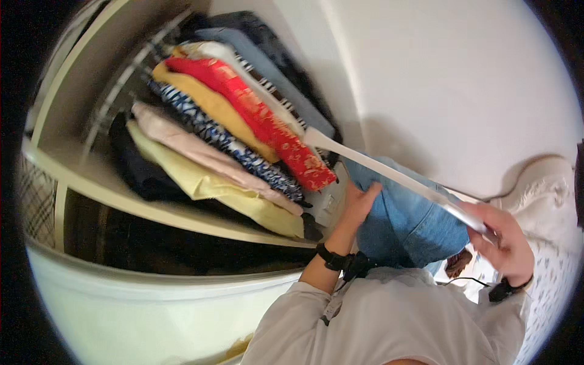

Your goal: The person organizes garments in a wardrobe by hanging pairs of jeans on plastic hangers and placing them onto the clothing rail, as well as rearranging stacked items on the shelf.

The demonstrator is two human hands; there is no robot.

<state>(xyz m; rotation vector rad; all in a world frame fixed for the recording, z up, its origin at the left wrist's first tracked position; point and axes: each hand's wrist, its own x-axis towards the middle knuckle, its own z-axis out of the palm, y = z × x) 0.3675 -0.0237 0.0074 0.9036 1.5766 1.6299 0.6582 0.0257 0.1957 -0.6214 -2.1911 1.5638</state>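
My right hand (pixel 499 237) is closed around the lower end of a long white bar (pixel 388 171), whose wider far end lies in front of a red floral garment (pixel 292 146). My left hand (pixel 362 198) is beside blue denim fabric (pixel 406 219), below the bar; its fingers are partly hidden, so whether it grips the denim cannot be told. Several garments hang in the open wardrobe to the left, among them a yellow-green one (pixel 200 182), a pink one (pixel 182 141) and a blue-and-white patterned one (pixel 219 132).
A wardrobe shelf edge (pixel 150 205) runs below the clothes, with a dark compartment under it. A metal rail (pixel 123 82) stands behind them. At the right are a pale wall (pixel 447 77), a carved white furniture part (pixel 543 191) and a patterned sheet (pixel 552 283).
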